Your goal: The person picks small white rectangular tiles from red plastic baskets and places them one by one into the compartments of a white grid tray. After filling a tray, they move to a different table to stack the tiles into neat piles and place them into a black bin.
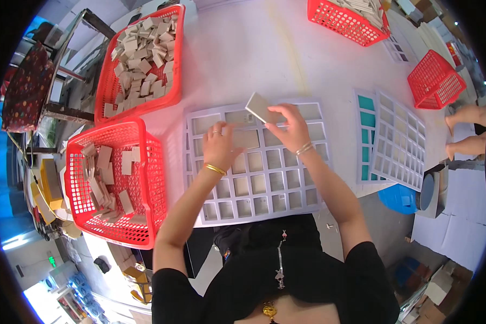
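A white grid tray with many compartments lies in front of me, beige tiles in a number of them. My right hand grips a pale rectangular tile by its near right corner, tilted above the tray's far row. To its left, my left hand hovers low over the tray, holding nothing that I can see, its thumb and forefinger apart. Beside those fingers, a tile lies in a wide compartment. Whether the left fingertips touch it is unclear.
Left of the tray stand two red baskets, the near one and the far one, both holding tiles. More grid trays lie at right. Red baskets stand beyond. Another person's hands show at the right edge.
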{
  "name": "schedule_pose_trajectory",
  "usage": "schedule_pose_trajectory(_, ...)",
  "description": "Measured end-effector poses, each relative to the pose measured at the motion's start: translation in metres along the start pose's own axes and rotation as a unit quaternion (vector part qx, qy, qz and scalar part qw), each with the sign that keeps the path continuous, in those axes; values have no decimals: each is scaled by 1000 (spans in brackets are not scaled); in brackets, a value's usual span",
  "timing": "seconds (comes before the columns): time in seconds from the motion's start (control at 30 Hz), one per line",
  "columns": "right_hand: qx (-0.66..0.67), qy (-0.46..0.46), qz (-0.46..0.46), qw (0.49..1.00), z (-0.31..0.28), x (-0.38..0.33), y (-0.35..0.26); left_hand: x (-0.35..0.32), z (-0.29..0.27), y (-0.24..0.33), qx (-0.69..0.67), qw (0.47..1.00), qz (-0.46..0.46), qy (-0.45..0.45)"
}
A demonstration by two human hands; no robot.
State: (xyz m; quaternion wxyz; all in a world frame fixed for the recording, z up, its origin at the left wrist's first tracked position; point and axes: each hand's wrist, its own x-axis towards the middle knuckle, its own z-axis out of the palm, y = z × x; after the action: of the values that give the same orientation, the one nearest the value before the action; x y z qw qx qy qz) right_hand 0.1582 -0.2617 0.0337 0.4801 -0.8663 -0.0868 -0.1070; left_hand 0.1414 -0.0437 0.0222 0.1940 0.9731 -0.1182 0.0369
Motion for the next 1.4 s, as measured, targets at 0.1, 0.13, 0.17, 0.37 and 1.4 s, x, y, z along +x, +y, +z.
schedule_pose_trajectory(0.1, -125, -68, -113, 983, 10, 17, 20, -17, -4, 1, 15, 996, -91, -15)
schedule_pose_trajectory(0.13, -147, -106, -131, 975, 14, 22, 24, -27, -3, -1, 12, 998, -61, -5)
schedule_pose_trajectory(0.17, -170, -144, -149, 964, 18, 27, 25, -39, 2, -3, 9, 999, -30, 3)
schedule_pose_trajectory(0.37, -205, -182, -193, 942, 50, 41, 27, -53, 15, -12, 47, 995, 76, 42)
schedule_pose_trajectory(1.4, -193, 137, 177, 955, -71, -207, 75, -166, 4, -40, -239, 935, -236, 111)
